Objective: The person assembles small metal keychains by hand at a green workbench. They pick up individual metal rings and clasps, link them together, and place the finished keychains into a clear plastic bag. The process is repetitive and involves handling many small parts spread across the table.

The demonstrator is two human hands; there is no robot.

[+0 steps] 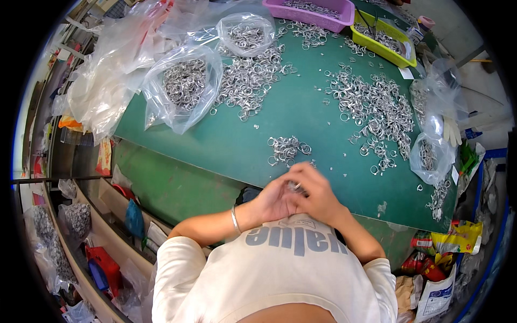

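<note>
Both my hands meet above the near edge of the green table, just in front of my shirt. My left hand [271, 201], with a bangle on its wrist, is cupped and curled around a few small silver rings [295, 187]. My right hand [316, 195] bends over it, slightly blurred, its fingers closed on the same metal pieces; how many there are is hidden. Just beyond the hands lies a small heap of silver rings [287, 149]. Larger piles spread farther off, one at the middle left [249, 81] and one at the right [377, 110].
Clear plastic bags of rings [184, 81] stand on the table [215, 151] at the left. A purple basket [323, 22] and a yellow-green basket [382, 49] stand at the back. More bagged rings [428, 156] lie at the right edge. Open drawers [97, 220] are at the lower left.
</note>
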